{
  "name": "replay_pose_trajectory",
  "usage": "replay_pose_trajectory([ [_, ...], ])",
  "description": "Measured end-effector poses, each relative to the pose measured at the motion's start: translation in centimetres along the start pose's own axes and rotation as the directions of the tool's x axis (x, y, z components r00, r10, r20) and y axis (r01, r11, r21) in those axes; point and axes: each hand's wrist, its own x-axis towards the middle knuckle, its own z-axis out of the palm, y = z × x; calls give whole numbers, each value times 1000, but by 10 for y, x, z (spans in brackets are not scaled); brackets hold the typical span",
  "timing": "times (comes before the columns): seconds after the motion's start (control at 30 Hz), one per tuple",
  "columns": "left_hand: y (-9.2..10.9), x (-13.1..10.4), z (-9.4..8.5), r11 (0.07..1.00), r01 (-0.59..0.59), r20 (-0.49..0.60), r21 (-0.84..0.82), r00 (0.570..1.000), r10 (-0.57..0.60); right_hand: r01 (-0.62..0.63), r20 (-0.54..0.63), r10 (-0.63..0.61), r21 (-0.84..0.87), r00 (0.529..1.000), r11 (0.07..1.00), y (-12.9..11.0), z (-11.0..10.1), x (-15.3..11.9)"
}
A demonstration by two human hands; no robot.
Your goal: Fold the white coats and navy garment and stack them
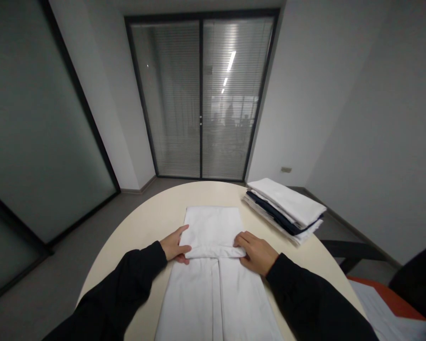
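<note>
A white garment (216, 293) lies lengthwise on the round table, with a strip running down its middle. Its far end is folded back towards me as a flat panel (213, 227) with a banded edge. At the left end of that edge is my left hand (174, 246), its thumb on top and some fingers partly hidden below, the index finger stretched along the side. My right hand (255, 251) grips the right end of the same edge, fingers curled on top and thumb lower down. Both hands are closed on the cloth.
A stack of folded white and dark blue cloths (287, 203) sits at the table's right rim. The cream table (145, 222) has a curved edge. Below right are an orange surface (404, 303) with white cloth or paper and a dark chair part (421, 279).
</note>
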Motion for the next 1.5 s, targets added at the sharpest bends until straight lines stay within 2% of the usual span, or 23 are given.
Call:
replay_pose_trajectory([
  [0.1,-4,-2,-2,966,-126,3,226,992,128,-24,1,24,-13,1000,1000,0,3,1],
  [0.2,-5,-8,-4,818,-252,-21,517,951,307,-38,-4,38,-27,999,999,-2,6,2],
  [0.3,-2,-17,-3,733,-271,53,624,950,307,-51,4,51,-54,999,997,-5,6,2],
  [0.4,0,-20,-1,712,-277,121,645,957,263,-57,12,58,-85,998,995,-7,6,2],
  [0.57,-5,-7,1,710,-259,41,654,950,309,-55,-24,53,-110,998,992,-2,7,7],
  [0.63,-8,1,2,696,-267,-13,667,929,370,-61,-55,54,-123,997,990,2,8,10],
  [0.73,-11,10,3,671,-301,-86,678,874,478,-82,-95,69,-142,993,986,7,10,14],
  [0.83,-11,11,4,698,-378,-113,609,829,548,-97,-112,83,-124,990,988,8,13,14],
  [0.93,-10,8,4,773,-409,-120,485,845,522,-88,-148,80,-52,986,995,7,15,11],
  [1.0,-10,5,3,811,-419,-86,408,867,491,-80,-184,84,32,979,996,6,14,9],
  [1.07,-10,3,3,814,-453,-27,363,868,496,-67,-222,97,139,970,988,5,13,6],
  [1.2,-5,-5,3,756,-466,64,460,866,495,14,-276,92,360,957,933,4,8,0],
  [1.3,0,-12,3,725,-405,74,557,894,442,45,-215,67,475,974,879,2,3,-3],
  [1.37,3,-16,2,723,-411,102,555,896,431,37,-154,48,511,987,859,0,0,-4],
  [1.5,2,-22,-3,740,-543,250,397,840,482,61,-35,-50,518,998,853,-4,-4,-7],
])
